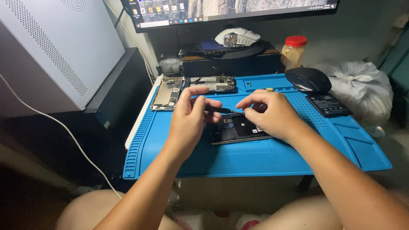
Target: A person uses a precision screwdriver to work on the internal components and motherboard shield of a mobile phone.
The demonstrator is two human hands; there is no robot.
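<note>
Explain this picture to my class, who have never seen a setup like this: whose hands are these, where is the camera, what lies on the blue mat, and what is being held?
There is one picture, taken by a camera worn on a person's head and looking down at their own two bare hands. No machine is involved.

The hands work over a blue mat on a small table. The left hand pinches a thin dark tool, probably a small screwdriver or tweezers; its tip points at an opened phone lying on the mat. The right hand rests on that phone, steadying it.

Also on the mat: a metal phone frame, a circuit board, a flat black battery and a black computer mouse. Behind stand a jar with a red lid, a white mouse and a monitor.
</note>
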